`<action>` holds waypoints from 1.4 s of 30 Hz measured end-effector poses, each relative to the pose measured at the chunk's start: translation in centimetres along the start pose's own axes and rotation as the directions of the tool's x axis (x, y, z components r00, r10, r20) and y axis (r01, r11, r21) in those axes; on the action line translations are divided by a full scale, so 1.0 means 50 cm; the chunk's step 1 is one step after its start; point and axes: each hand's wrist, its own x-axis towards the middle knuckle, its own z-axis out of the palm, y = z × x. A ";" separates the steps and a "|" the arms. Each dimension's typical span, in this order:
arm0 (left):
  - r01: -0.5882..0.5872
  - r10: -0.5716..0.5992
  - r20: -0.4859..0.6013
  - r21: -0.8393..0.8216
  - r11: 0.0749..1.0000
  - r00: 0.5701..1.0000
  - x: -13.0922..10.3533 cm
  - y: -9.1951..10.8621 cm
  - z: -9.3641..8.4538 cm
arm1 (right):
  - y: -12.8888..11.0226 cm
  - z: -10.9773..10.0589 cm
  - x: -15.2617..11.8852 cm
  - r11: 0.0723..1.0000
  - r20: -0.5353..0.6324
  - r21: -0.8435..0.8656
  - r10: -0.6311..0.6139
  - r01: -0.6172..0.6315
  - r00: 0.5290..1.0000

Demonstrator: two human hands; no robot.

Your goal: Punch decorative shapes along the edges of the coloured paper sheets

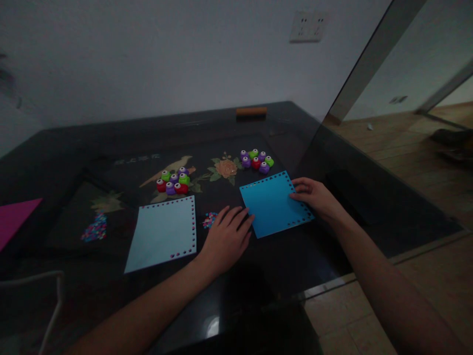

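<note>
A bright blue square card (273,207) lies on the dark glossy table, with small dark marks along its top, right and part of its bottom edge. My right hand (314,197) is at the card's right side, its thumb over the face and its curled fingers at the edge. Fingers slightly apart, my left hand (229,236) rests palm down by the card's left edge, holding nothing. Partly behind that hand is a small pile of colourful confetti bits (210,220). To the left lies a pale blue card (164,231) with small star-like marks along its top, right and lower right edges.
Two clusters of red, green and purple one-eyed figures (173,181) (256,161) stand behind the cards. More confetti (95,228) and a pink sheet (16,217) lie left. A brown cylinder (251,112) is at the back; a white bent tube (55,296) is front left.
</note>
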 end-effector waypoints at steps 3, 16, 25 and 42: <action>-0.001 0.001 0.006 -0.005 1.000 1.000 0.000 0.000 0.000 | 0.002 -0.001 0.001 1.000 -0.001 -0.022 -0.019 0.019 1.000; -0.006 0.006 0.001 -0.023 1.000 1.000 -0.001 -0.002 0.003 | 0.004 -0.008 0.004 0.981 -0.062 -0.145 -0.138 0.128 0.989; -0.004 0.004 0.004 -0.019 1.000 1.000 -0.001 -0.001 0.002 | 0.020 -0.020 0.014 0.884 -0.023 -0.418 -0.242 0.211 0.970; 0.009 -0.009 0.040 -0.002 1.000 0.999 0.000 0.001 0.001 | 0.019 -0.018 0.015 0.835 -0.006 -0.503 -0.261 0.222 0.965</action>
